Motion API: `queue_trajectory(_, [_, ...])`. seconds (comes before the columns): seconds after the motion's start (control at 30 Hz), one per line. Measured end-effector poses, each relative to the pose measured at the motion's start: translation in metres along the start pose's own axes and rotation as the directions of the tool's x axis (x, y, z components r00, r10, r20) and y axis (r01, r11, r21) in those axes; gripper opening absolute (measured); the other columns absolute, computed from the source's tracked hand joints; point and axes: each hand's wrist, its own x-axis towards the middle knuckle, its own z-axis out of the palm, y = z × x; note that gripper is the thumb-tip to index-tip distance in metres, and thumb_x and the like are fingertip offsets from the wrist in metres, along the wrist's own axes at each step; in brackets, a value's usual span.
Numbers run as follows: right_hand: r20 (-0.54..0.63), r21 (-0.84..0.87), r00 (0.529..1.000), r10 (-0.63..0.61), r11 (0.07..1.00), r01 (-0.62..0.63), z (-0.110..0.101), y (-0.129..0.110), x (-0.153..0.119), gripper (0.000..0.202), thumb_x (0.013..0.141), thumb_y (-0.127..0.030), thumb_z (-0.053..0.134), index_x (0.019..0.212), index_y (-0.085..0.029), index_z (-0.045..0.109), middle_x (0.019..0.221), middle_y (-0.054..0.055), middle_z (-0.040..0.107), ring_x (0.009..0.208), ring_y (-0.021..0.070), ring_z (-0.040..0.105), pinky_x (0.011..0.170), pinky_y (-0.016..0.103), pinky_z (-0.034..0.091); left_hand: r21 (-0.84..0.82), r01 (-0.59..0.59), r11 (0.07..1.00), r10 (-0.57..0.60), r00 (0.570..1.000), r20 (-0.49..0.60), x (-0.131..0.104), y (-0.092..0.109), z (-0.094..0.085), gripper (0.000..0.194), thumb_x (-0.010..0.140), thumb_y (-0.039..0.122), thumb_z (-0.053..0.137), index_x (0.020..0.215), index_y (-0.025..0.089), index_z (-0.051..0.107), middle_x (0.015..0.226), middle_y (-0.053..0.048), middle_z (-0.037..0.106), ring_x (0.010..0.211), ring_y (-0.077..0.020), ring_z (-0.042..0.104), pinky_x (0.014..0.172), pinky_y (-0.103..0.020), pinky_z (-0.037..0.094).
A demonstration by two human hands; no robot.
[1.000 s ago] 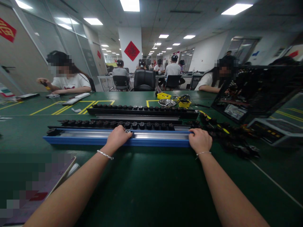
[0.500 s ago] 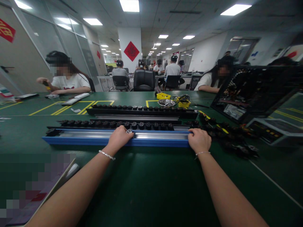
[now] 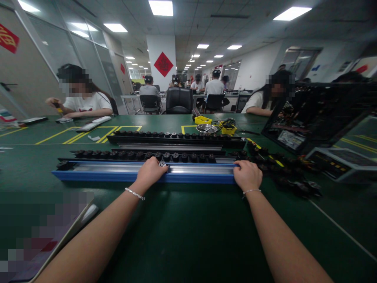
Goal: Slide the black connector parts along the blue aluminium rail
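Note:
A long blue rail (image 3: 112,177) with a bright metal channel lies across the green table in front of me. My left hand (image 3: 150,173) is closed at the middle of the channel around a small round socket module (image 3: 162,164), partly hidden by the fingers. At the rail's right end my right hand (image 3: 249,175) grips the edge, fingers over the far side. One black module (image 3: 65,165) sits in the rail's left end. Just behind it runs a black rail (image 3: 138,156) set with a row of round black socket modules.
Farther back lies another black rail (image 3: 176,139) with modules. To the right are loose socket modules (image 3: 303,188), a grey metal box (image 3: 343,165) and an open computer case (image 3: 318,118). A metal dish (image 3: 206,128) and yellow bins (image 3: 203,120) stand behind. Two people sit across the table.
My left hand has slid slightly to the right along the channel, together with the round socket module. My right hand stays at the rail's right end.

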Motion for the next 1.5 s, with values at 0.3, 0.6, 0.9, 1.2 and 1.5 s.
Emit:
queue_trajectory(0.3, [-0.01,0.016,1.0,0.001,1.0,-0.001,0.001,0.0,-0.001,0.031,0.074,-0.02,0.043,0.092,-0.024,0.068,0.102,0.003,0.064,0.094,0.0207,0.048,0.079,0.034,0.033,0.018,0.009,1.0,-0.01,1.0,0.012,-0.003,0.005,0.0,0.036,0.066,0.051,0.058,0.082,0.018,0.057,0.084,-0.011,0.068,0.081,-0.0261,0.064,0.057,-0.03,0.039])
queue_trajectory(0.6, [0.013,0.0,1.0,0.006,1.0,-0.006,-0.002,-0.001,-0.001,0.032,0.075,-0.02,0.042,0.093,-0.024,0.068,0.104,0.003,0.064,0.096,0.0208,0.049,0.079,0.034,0.033,-0.004,-0.007,1.0,0.007,1.0,-0.02,-0.002,0.002,0.005,0.04,0.066,0.053,0.055,0.086,0.018,0.054,0.088,-0.011,0.067,0.082,-0.0253,0.062,0.059,-0.03,0.038])
queue_trajectory(0.9, [0.013,0.002,1.0,0.005,1.0,-0.005,-0.003,-0.003,-0.001,0.031,0.075,-0.021,0.042,0.093,-0.024,0.068,0.105,0.003,0.064,0.097,0.021,0.049,0.08,0.035,0.033,-0.023,-0.02,1.0,0.02,1.0,-0.006,-0.002,0.006,0.007,0.039,0.065,0.053,0.056,0.084,0.018,0.053,0.088,-0.01,0.066,0.08,-0.0242,0.061,0.058,-0.03,0.038])
queue_trajectory(1.2, [0.025,0.004,1.0,0.012,1.0,-0.012,-0.003,-0.002,-0.001,0.032,0.076,-0.021,0.041,0.093,-0.024,0.068,0.105,0.003,0.064,0.097,0.021,0.049,0.079,0.035,0.033,-0.018,-0.019,1.0,0.019,1.0,-0.011,-0.003,0.011,0.007,0.034,0.066,0.05,0.058,0.078,0.019,0.054,0.082,-0.009,0.066,0.078,-0.0238,0.061,0.057,-0.03,0.037])
queue_trajectory(1.5, [0.013,0.005,1.0,0.005,1.0,-0.005,-0.002,-0.002,-0.001,0.031,0.075,-0.02,0.044,0.093,-0.024,0.068,0.105,0.003,0.064,0.096,0.0206,0.049,0.079,0.035,0.034,-0.031,-0.02,0.999,0.019,1.0,-0.023,-0.002,0.012,0.01,0.036,0.065,0.05,0.059,0.082,0.018,0.054,0.086,-0.011,0.066,0.081,-0.0248,0.061,0.06,-0.031,0.039])
